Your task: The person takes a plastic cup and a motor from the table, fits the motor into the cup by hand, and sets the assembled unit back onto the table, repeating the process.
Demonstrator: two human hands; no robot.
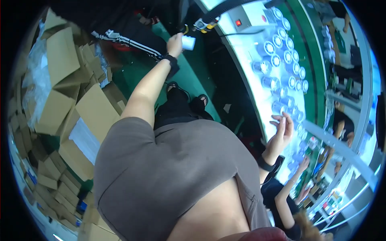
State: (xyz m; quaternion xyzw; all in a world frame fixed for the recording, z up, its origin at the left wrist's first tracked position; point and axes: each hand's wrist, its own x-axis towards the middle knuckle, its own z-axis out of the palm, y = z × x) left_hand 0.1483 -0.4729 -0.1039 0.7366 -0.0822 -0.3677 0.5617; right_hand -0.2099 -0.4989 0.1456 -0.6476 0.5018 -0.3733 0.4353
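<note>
My left hand (175, 45), stretched out past my body, is closed around a white cylinder (188, 43) that looks like a small cup or jar; its exact kind does not show. Over the near edge of a white table, my right hand (281, 135) is raised with its fingers apart and a little bent, and nothing shows in it. Just beyond those fingertips are clear plastic jars (278, 107), some lying on their sides. More clear jars (268, 48) with round, pale ends crowd the table (251, 60) farther up.
Open cardboard boxes (86, 110) with plastic film fill the left side. Another person's dark trousers (120, 24) are close to my left arm. A pale machine (246, 19) with a red switch stands at the table's far end. Co-workers' arms (286, 190) show at right.
</note>
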